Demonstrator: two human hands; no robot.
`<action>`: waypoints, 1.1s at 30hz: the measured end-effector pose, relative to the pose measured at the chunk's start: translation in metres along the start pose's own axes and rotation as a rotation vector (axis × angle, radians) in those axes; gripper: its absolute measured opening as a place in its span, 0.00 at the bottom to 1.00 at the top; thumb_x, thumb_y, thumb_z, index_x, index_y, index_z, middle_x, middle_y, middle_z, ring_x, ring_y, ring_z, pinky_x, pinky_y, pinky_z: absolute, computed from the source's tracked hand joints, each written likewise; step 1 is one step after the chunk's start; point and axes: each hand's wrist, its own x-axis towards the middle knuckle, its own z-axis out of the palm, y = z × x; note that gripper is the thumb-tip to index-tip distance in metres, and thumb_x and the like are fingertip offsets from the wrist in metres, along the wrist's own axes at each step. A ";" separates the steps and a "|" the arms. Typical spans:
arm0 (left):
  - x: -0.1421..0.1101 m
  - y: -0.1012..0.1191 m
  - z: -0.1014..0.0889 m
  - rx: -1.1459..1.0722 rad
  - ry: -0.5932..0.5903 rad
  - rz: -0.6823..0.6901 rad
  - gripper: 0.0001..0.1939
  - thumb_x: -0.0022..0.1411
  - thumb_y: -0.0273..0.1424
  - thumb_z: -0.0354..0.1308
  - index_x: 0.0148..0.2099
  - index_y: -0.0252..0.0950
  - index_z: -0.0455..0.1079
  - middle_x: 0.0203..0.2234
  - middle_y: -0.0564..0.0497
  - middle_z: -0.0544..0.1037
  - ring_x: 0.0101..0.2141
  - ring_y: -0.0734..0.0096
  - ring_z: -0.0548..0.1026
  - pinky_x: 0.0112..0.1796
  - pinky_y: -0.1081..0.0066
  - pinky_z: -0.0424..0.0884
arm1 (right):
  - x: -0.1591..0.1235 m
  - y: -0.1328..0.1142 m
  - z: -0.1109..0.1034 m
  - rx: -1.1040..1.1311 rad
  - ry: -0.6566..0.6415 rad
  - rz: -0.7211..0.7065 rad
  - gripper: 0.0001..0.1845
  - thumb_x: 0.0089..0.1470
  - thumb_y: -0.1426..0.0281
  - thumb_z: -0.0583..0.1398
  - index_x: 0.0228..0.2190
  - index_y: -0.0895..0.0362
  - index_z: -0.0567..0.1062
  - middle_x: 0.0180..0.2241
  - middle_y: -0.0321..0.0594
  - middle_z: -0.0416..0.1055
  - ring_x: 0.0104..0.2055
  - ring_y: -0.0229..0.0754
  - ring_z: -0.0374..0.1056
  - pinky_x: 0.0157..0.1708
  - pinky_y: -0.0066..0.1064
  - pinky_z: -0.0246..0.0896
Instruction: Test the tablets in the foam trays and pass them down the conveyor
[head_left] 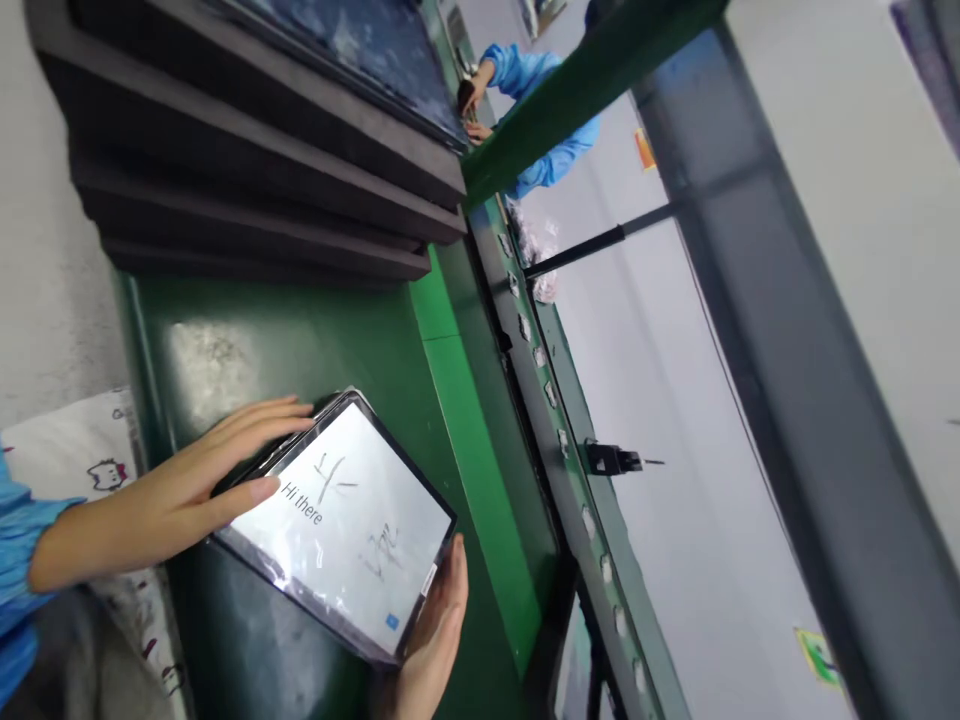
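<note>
A tablet (352, 530) with a lit white screen lies tilted between my hands over the green mat. Its screen reads "Hi there" and shows dark handwritten strokes, a small blue square and a bright light reflection. My left hand (217, 470) clasps the edge nearest my body, thumb on the screen's border and fingers along the side. Around the opposite lower corner my right hand (439, 630) curls, its palm against the edge. Part of that hand is cut off by the bottom of the picture. A clear film seems to cover the screen, with wrinkles along its lower edge.
Stacked black foam trays (247, 170) stand at the upper left, with a dark glossy panel (352, 50) on top. A green post (592, 90) rises beside them. Beyond runs a line with several small pale pieces (540, 357). A co-worker's blue sleeves (559, 160) show across it.
</note>
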 end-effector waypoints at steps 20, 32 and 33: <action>0.018 -0.006 -0.017 -0.349 -0.017 -0.272 0.35 0.64 0.48 0.57 0.70 0.61 0.51 0.71 0.55 0.56 0.70 0.46 0.54 0.69 0.39 0.47 | 0.071 -0.019 0.013 0.183 -0.028 0.126 0.53 0.43 0.58 0.72 0.65 0.48 0.56 0.70 0.54 0.52 0.68 0.60 0.58 0.67 0.59 0.48; -0.005 0.012 -0.006 -0.384 -0.085 -0.518 0.43 0.55 0.45 0.66 0.69 0.62 0.53 0.70 0.59 0.57 0.70 0.46 0.52 0.69 0.42 0.47 | 0.004 -0.027 -0.008 -0.028 -0.400 0.117 0.71 0.46 0.59 0.73 0.71 0.44 0.30 0.76 0.37 0.31 0.77 0.50 0.34 0.73 0.47 0.30; -0.005 0.013 -0.007 -0.353 -0.087 -0.501 0.43 0.55 0.45 0.66 0.69 0.62 0.52 0.70 0.60 0.56 0.70 0.47 0.52 0.69 0.42 0.46 | 0.004 -0.027 -0.008 -0.034 -0.412 0.118 0.72 0.46 0.59 0.73 0.71 0.45 0.29 0.76 0.37 0.30 0.77 0.50 0.33 0.73 0.47 0.30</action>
